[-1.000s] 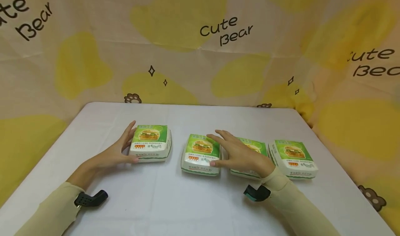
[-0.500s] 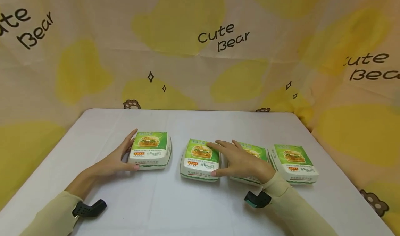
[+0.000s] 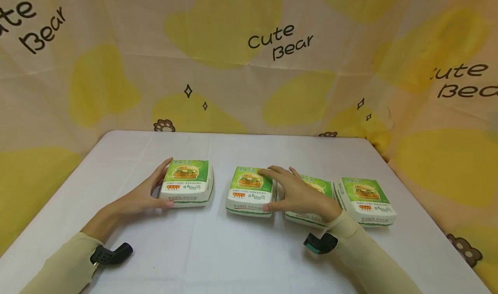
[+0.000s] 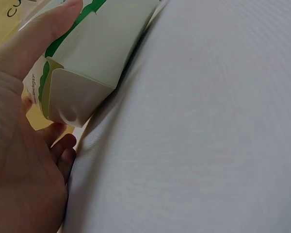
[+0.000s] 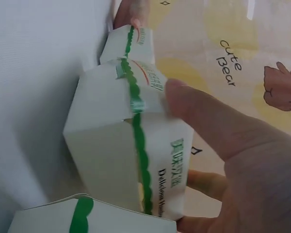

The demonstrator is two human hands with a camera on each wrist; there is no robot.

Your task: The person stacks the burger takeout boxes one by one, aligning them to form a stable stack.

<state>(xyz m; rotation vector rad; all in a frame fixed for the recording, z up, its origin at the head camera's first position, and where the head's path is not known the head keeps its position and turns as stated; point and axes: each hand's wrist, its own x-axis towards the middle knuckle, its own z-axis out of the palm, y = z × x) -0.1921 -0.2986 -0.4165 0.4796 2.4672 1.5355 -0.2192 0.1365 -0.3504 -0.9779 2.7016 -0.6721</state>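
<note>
Burger boxes with green-and-white lids stand on the white table in the head view. My left hand holds the leftmost burger box at its left side, thumb at the front corner and fingers behind; the left wrist view shows the thumb along its wall. My right hand grips the second burger box by its right side, thumb low at the front and index finger at the lid's back right. In the right wrist view this box's side faces the palm.
A third burger box is partly hidden under the right hand. The fourth burger box stands to its right. The white table ends at a patterned yellow cloth backdrop. Each wrist wears a black device.
The second box has shifted slightly toward the back of the table with my right hand at it. My left hand has drawn a little closer around its box. The head view tilts slightly.
</note>
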